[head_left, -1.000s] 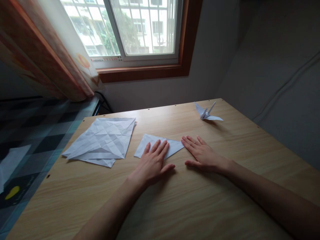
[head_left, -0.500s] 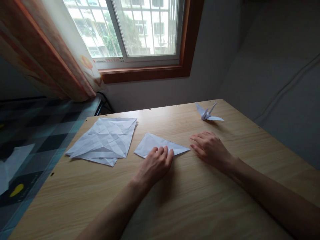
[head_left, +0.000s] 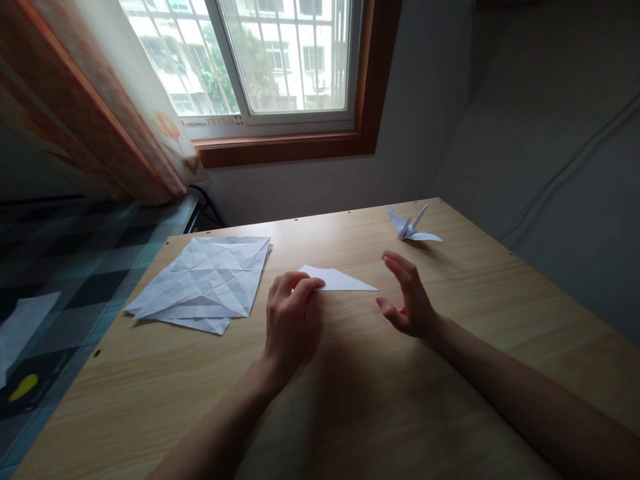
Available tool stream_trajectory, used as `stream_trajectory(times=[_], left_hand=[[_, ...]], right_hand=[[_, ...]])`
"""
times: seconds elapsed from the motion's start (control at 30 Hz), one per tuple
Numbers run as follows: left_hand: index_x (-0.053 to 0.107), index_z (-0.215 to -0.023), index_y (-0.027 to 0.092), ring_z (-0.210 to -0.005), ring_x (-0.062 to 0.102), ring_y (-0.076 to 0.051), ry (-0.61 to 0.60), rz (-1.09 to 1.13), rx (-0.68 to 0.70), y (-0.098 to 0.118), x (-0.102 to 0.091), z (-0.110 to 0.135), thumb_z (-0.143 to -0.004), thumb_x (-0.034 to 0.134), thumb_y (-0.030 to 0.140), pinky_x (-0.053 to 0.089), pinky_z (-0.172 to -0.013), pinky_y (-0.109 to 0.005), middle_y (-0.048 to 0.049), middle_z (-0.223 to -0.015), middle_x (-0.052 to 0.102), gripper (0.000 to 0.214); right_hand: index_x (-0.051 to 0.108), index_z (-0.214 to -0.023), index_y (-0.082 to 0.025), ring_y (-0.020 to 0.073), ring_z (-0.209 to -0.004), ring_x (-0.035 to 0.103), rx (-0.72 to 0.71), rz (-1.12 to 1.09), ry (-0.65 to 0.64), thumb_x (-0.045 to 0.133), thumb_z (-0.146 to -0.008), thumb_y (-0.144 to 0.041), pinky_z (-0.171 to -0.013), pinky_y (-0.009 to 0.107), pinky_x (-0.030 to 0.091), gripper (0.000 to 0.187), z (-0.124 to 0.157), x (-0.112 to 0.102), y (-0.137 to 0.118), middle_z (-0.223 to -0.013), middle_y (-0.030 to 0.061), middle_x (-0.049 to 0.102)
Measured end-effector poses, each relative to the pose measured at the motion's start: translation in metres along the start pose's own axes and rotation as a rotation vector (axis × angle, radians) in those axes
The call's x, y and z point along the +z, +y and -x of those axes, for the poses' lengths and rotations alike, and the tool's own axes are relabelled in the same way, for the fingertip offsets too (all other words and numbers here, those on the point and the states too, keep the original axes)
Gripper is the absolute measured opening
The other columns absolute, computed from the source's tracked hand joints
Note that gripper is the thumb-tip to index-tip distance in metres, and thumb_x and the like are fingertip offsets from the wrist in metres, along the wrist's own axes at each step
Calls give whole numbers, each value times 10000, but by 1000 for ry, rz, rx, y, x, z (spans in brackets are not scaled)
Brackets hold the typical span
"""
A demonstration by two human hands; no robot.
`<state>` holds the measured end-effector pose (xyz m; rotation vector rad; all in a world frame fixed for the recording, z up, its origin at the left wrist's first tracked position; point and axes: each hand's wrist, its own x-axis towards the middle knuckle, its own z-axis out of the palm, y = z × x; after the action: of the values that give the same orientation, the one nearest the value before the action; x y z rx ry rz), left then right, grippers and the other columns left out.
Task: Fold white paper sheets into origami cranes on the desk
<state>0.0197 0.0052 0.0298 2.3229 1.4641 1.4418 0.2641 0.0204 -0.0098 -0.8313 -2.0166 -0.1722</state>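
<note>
A folded sheet of white paper [head_left: 343,280] is tilted up over the wooden table, its narrow point toward the right. My left hand [head_left: 295,313] pinches its left part between thumb and fingers and hides that end. Just right of the paper's tip, my right hand [head_left: 407,297] is held up with thumb and fingers apart and nothing between them. Behind the right hand stands a white paper crane [head_left: 413,230] with its wings spread.
Creased white paper sheets [head_left: 205,277] lie stacked at the table's left. The wooden table [head_left: 165,400] borders a bed with a checked cover [head_left: 100,247], where more white paper [head_left: 27,327] lies. A window [head_left: 290,60] and curtain [head_left: 100,100] are behind.
My left hand has gone from pressing on the flat paper to gripping its left end and lifting it. My right hand has risen from the table and opened its fingers.
</note>
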Motion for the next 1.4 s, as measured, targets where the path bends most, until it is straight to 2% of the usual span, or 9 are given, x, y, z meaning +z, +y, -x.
stream_trajectory(times=[0.1,0.23,0.43,0.6,0.7,0.8,0.9,1.1,1.4], left_hand=[[673,-845,177,-730,578,-147,74,371,-305,1,-2,-8,-826,623,216,469,-655,-278,-24,-812,625,66],[622,-802,162,-670,600,-138,96,890,-649,0,2,-12,-697,759,304,475,-621,-263,-7,-748,661,224],[573,-831,156,-572,565,-108,33,928,-827,-7,12,-6,-652,781,360,425,-534,-217,6,-686,647,342],[533,-1167,155,-533,579,-166,-258,328,-661,-23,9,-2,-742,688,348,455,-538,-274,32,-596,599,492],[424,-1366,154,-1044,622,-317,-265,-160,-335,-31,8,2,-738,698,287,495,-881,-456,-153,-1140,654,698],[265,-1476,121,-1418,251,-410,-177,-414,-58,-34,8,5,-746,722,290,305,-1099,-563,-238,-1539,276,878],[191,-1511,133,-1474,75,-381,-217,-486,77,-37,9,7,-825,640,242,202,-1142,-599,-208,-1590,149,826],[464,-1399,230,-1389,378,-299,-726,-407,169,-52,11,6,-978,362,293,316,-1109,-534,-101,-1482,449,438],[439,-1424,301,-1413,292,-384,-763,-365,114,-41,9,8,-959,399,441,266,-1089,-628,-67,-1518,401,487]], right_hand=[[136,-1526,-208,361,-1318,411,-45,59,37,605,-826,-277,-1019,553,440,846,2,-2,4,-1483,180,330],[232,-1498,-205,355,-1363,365,-269,163,-129,663,-823,-371,-1086,584,360,818,4,6,-1,-1502,175,341],[519,-1321,-271,240,-1369,407,-372,263,-191,534,-899,-111,-1162,504,285,452,0,7,-11,-1355,46,586],[639,-1118,-163,191,-1061,659,-421,31,-335,486,-945,-135,-981,355,502,232,-1,11,-8,-1097,55,734],[649,-1058,-163,179,-955,693,-381,-43,-364,492,-932,-134,-869,324,549,204,2,15,-8,-1053,52,747],[654,-1016,-169,196,-946,700,-334,-80,-384,519,-896,-141,-803,327,560,183,2,14,-10,-1044,54,750],[659,-963,-188,202,-940,703,-298,-116,-417,536,-862,-169,-796,332,556,160,1,11,-11,-1020,58,754],[642,-933,-199,190,-930,702,-199,-208,-424,527,-808,-130,-849,344,546,183,1,9,-10,-954,72,754],[567,-1222,-157,217,-858,671,162,-87,-324,562,-892,-174,-772,341,552,331,-2,23,-16,-1041,107,723]])
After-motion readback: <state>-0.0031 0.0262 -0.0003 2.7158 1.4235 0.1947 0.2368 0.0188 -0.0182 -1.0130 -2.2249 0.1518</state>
